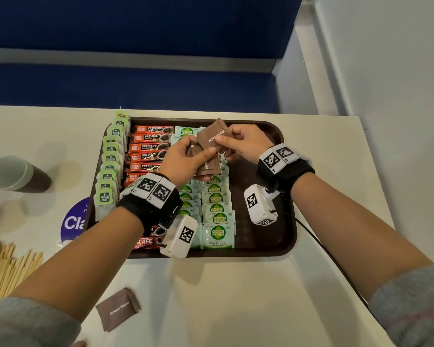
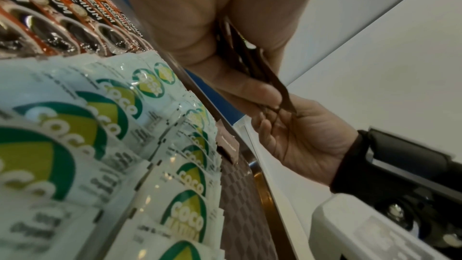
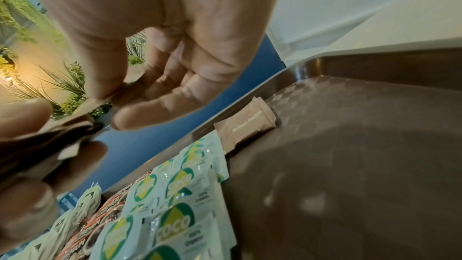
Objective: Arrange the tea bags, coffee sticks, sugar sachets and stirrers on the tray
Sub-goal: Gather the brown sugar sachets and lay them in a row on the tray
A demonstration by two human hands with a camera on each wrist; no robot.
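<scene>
Over the brown tray (image 1: 290, 196), my left hand (image 1: 194, 151) grips a small stack of brown sugar sachets (image 1: 208, 166). My right hand (image 1: 224, 136) pinches the top brown sachet (image 1: 209, 137) of that stack between thumb and fingers. In the left wrist view the stack (image 2: 250, 56) shows edge-on. One brown sachet (image 3: 247, 126) lies on the tray by its far rim. On the tray lie tea bags (image 1: 110, 156), coffee sticks (image 1: 150, 146) and two columns of Coco sugar sachets (image 1: 217, 216). Wooden stirrers (image 1: 8, 266) are heaped on the table at the left.
A loose brown sugar sachet (image 1: 118, 308) lies on the white table in front of the tray. A paper cup (image 1: 10, 174) lies on its side at the left. The right part of the tray floor (image 1: 261, 236) is bare. A cable runs off the right wrist.
</scene>
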